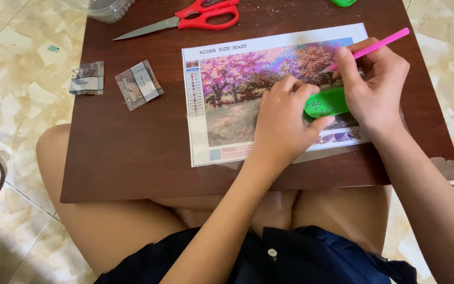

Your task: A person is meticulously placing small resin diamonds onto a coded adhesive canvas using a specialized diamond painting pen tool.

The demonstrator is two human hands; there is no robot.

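The head camera looks down at a small dark wooden table [132, 142] resting over the person's bare crossed legs. On it lies a diamond painting sheet [237, 94] showing pink and orange trees. The left hand [282, 123] curls around one end of a green tray [328, 102], fingers and thumb closed on it; the hand hides much of the tray and the tiny beads inside are hard to make out. The right hand [374, 87] grips a pink pen [377, 47], its tip hidden behind the fingers, just above the tray. Red scissors [195, 18] lie at the far edge, two small foil packets [119, 83] to the left. A clear container at the top is cut off. The floor [17, 79] is pale marbled tile.
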